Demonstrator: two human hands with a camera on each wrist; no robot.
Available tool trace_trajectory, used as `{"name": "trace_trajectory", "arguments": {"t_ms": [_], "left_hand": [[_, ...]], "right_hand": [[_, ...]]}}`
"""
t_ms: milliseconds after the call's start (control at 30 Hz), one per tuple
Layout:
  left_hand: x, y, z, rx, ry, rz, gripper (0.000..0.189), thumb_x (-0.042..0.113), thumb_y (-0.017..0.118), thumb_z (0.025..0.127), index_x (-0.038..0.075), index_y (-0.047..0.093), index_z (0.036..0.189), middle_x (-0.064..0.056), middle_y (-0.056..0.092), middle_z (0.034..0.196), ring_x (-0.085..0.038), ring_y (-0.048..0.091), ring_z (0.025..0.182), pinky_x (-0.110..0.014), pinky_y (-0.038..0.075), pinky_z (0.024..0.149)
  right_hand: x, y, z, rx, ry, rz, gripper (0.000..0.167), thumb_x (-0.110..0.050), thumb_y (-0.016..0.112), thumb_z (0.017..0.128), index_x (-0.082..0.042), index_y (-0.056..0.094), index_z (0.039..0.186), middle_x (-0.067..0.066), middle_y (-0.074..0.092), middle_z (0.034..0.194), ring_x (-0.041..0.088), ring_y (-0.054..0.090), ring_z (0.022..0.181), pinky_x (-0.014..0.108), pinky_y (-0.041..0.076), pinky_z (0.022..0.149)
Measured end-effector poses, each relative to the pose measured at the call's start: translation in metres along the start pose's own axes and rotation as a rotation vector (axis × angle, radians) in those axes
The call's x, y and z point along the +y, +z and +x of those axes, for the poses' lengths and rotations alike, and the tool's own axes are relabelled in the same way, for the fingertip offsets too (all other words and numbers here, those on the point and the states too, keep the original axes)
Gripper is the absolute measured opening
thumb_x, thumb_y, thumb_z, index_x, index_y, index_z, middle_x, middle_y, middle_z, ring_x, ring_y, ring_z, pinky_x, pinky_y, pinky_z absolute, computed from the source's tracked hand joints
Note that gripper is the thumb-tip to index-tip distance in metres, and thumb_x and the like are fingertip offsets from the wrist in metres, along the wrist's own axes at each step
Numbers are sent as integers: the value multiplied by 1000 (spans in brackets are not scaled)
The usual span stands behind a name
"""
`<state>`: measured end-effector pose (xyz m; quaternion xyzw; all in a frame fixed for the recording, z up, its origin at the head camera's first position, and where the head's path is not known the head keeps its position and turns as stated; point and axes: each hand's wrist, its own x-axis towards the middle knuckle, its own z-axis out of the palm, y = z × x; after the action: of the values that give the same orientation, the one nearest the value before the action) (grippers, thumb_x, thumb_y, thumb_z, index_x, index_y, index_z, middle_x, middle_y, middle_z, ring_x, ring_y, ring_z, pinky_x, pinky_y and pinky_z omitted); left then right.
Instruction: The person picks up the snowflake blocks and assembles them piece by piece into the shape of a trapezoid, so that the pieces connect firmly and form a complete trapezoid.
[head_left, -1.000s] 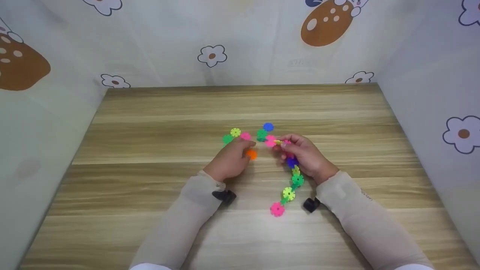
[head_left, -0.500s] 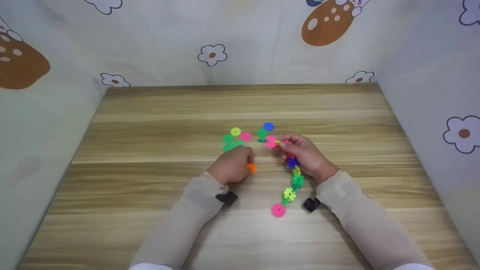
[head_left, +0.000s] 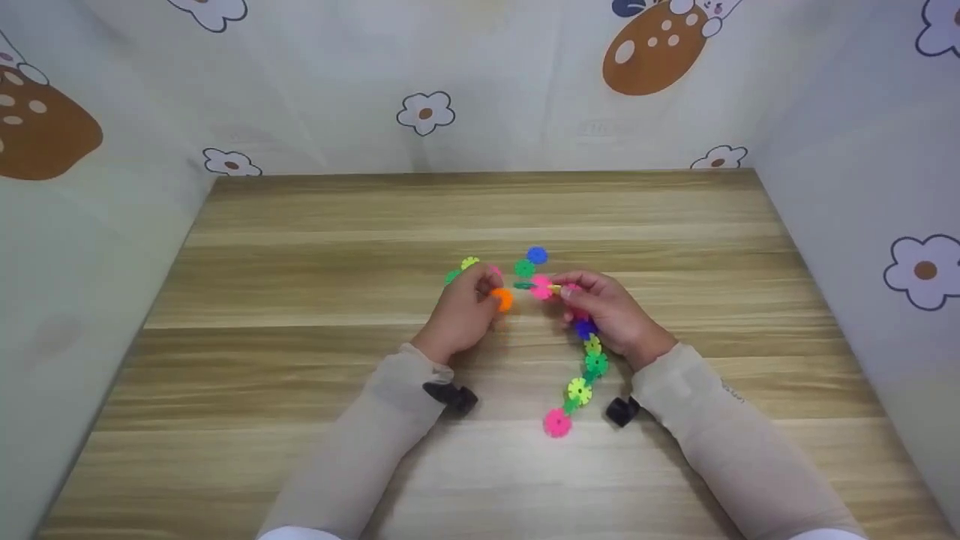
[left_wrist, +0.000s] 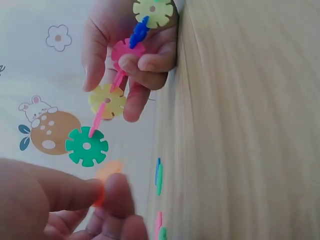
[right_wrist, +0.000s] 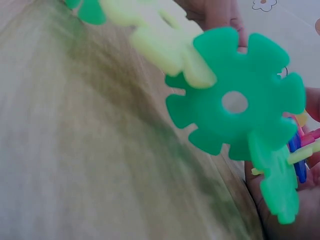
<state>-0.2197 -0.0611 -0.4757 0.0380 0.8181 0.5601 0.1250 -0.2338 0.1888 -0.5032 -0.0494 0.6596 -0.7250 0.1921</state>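
My left hand (head_left: 459,313) pinches an orange notched snowflake disc (head_left: 502,300) between thumb and fingertip; the left wrist view shows that orange disc (left_wrist: 109,172) blurred. To its right, my right hand (head_left: 621,315) grips a chain of interlocking snowflake discs (head_left: 596,364) in pink, yellow, blue and green. The chain's lower part hangs below the right hand and ends in a pink disc (head_left: 557,423). Its other end, a green disc (left_wrist: 86,146), points toward the orange disc, with a small gap between. Large green discs (right_wrist: 235,95) of the chain fill the right wrist view.
Loose discs lie on the wooden table (head_left: 337,375): a blue disc (head_left: 537,255) beside a green disc (head_left: 524,268), and a yellow disc (head_left: 470,262) with others partly behind the left hand. A patterned cloth (head_left: 315,82) surrounds the table's back and sides.
My left hand dipped toward me with the orange disc, turning it, then came back up and away, closer to the chain's green end. The right hand and chain stay nearly still.
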Motion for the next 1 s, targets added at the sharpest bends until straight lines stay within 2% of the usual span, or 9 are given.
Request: {"name": "trace_trajectory", "arguments": {"t_ms": [100,233,333,500,700,767,900,1000], "left_hand": [[1,1,1,56,20,-75,22,-7,57,100,8,60,116,-10,58,109,-20,61,85,-27,57,70],[0,2,2,99,64,-89,20,-6,57,100,4,63,117,-10,61,107,-21,60,85,-25,54,71],[-3,1,2,106,85,-134,21,-6,57,100,0,65,118,-10,60,104,-28,65,81,-26,55,69],[-6,1,4,99,104,-185,21,-8,58,99,-3,67,118,-10,62,102,-37,70,83,-33,60,74],[-4,2,3,121,92,-214,18,-5,61,100,-2,68,116,-8,63,94,-28,68,80,-25,56,68],[-3,2,2,123,87,-234,17,-6,61,100,-2,68,115,-9,64,96,-23,66,80,-26,57,70],[-1,3,1,123,116,-234,14,-8,60,99,-3,68,109,-12,67,101,-17,62,82,-25,58,73],[0,3,0,114,147,-192,13,-8,59,99,-3,67,107,-12,67,103,-16,61,82,-24,56,73]], "right_hand": [[1,0,0,-3,-4,-11,27,-11,62,105,-7,72,131,0,71,101,13,61,68,25,59,69],[2,-1,0,-6,-16,-7,28,-10,63,105,-8,73,131,-1,71,100,13,61,68,25,59,69],[3,0,0,-16,-31,2,27,-8,63,104,-8,74,129,0,70,97,12,62,67,25,59,68],[3,0,-1,-35,-48,-1,29,-7,64,103,-2,71,132,3,68,94,13,62,66,26,60,68],[3,-1,-1,-54,-52,-19,27,-7,66,103,-7,75,128,3,72,99,14,62,67,26,60,69],[3,-2,-1,-61,-52,-31,25,-7,67,103,-9,76,126,2,74,101,14,63,69,26,60,70],[2,-1,-1,-72,-43,-48,24,-7,67,102,-10,78,124,-2,77,103,15,64,72,26,59,71],[1,0,-2,-74,-32,-52,24,-5,68,102,-9,79,123,-4,78,104,16,64,73,26,59,72]]}}
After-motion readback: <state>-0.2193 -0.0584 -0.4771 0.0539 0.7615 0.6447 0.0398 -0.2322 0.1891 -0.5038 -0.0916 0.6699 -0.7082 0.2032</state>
